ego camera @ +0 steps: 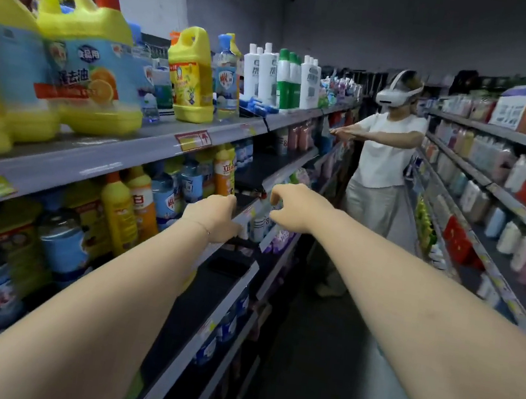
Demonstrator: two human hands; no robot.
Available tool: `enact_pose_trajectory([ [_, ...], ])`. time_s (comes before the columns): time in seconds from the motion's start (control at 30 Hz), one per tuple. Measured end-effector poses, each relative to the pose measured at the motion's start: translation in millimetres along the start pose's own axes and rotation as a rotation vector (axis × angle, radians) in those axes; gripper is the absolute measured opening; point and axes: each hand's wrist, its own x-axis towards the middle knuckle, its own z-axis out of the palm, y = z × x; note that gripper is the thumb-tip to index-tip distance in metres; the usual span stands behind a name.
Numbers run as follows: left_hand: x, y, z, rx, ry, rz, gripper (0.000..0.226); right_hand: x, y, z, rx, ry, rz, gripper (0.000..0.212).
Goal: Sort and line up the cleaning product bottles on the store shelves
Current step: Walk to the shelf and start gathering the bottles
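Both arms reach forward to the middle shelf (260, 166). The left hand (216, 217) lies at the price rail (248, 212) of this shelf with its back toward the camera. Its fingers go over the edge and are hidden, so I cannot tell if they hold something. The right hand (293, 208) is half closed, finger and thumb curved like a pinch toward a pale bottle (260, 224) that stands just between the two hands. The picture is blurred there, so I cannot tell if the bottle is really gripped.

I judge the task to be only partly done. To the left of the left hand, yellow bottles (117, 211) and blue ones stand close but mixed, and an orange bottle (225, 171) stands just above this hand. Higher, the yellow jugs (86, 58) are turned at different angles, while the white and green bottles (279, 78) beyond them already form neat rows. Beyond the left hand the shelf board is dark and bare, so this place probably waits for bottles.

For moving, this bare stretch gives room ahead of the fingers. The shelf above hangs low over both hands, and the rail is directly under them. To the right of the right hand the aisle is open, with another person (384, 148) well apart.
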Motion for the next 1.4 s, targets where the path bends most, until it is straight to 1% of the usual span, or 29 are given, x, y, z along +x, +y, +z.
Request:
enact_pose_trajectory([
  [0.13, 60.7, -10.9, 20.3, -0.029, 0.054, -0.081, 0.044, 74.7, 28.2, 21.8, 0.005, -0.048, -0.080, 0.029],
  [0.3, 133.9, -12.7, 48.4, -0.211, 0.118, -0.301, 0.045, 173.2, 58.1, 39.9, 0.030, -0.095, -0.207, 0.030],
  [0.43, 194.5, 0.5, 59.9, -0.315, 0.163, -0.413, 0.045, 246.1, 85.4, 46.8, 0.050, -0.136, -0.298, 0.028],
  [0.5, 221.3, 3.1, 63.7, -0.391, 0.190, -0.469, 0.027, 281.2, 101.8, 52.3, 0.058, -0.141, -0.337, 0.029],
  [0.53, 231.0, 3.0, 65.4, -0.425, 0.183, -0.489, 0.015, 294.8, 108.1, 55.4, 0.060, -0.145, -0.353, 0.032],
  [0.6, 254.6, 2.6, 73.1, -0.492, 0.129, -0.536, 0.004, 324.0, 120.0, 63.2, 0.074, -0.157, -0.393, 0.036],
  [0.63, 264.9, 2.7, 76.7, -0.502, 0.113, -0.560, 0.008, 336.2, 123.8, 67.4, 0.079, -0.162, -0.413, 0.036],
  [0.67, 274.2, 2.0, 79.9, -0.499, 0.137, -0.580, 0.021, 348.2, 126.2, 73.4, 0.079, -0.167, -0.430, 0.034],
  [0.73, 289.1, -6.0, 88.5, -0.469, 0.272, -0.633, 0.054, 369.5, 128.4, 85.5, 0.097, -0.176, -0.444, 0.024],
  [0.77, 295.7, -12.5, 94.1, -0.459, 0.305, -0.650, 0.066, 381.6, 129.0, 92.2, 0.108, -0.185, -0.439, 0.019],
  [0.83, 306.8, -26.4, 103.9, -0.488, 0.332, -0.637, 0.077, 404.5, 129.5, 103.8, 0.143, -0.234, -0.418, 0.020],
  [0.9, 316.9, -36.4, 112.2, -0.547, 0.385, -0.601, 0.082, 425.4, 130.1, 114.4, 0.176, -0.277, -0.420, 0.034],
  [0.97, 329.8, -42.2, 122.6, -0.566, 0.496, -0.589, 0.084, 446.6, 131.6, 125.1, 0.231, -0.302, -0.448, 0.051],
  [1.1, 355.7, -57.1, 143.4, -0.568, 0.678, -0.603, 0.087, 485.6, 133.5, 145.1, 0.515, -0.375, -0.445, 0.082],
  [1.13, 361.2, -62.6, 147.6, -0.586, 0.704, -0.595, 0.086, 493.6, 133.3, 148.0, 0.576, -0.391, -0.452, 0.085],
  [1.27, 374.1, -77.0, 154.9, -0.692, 0.755, -0.569, 0.082, 519.3, 123.5, 159.1, 0.753, -0.451, -0.478, 0.081],
  [1.33, 377.2, -79.0, 157.1, -0.720, 0.770, -0.591, 0.084, 529.9, 116.2, 170.9, 0.841, -0.468, -0.484, 0.086],
  [1.4, 378.4, -79.8, 159.7, -0.725, 0.774, -0.620, 0.080, 540.0, 112.7, 184.9, 0.918, -0.487, -0.483, 0.086],
])
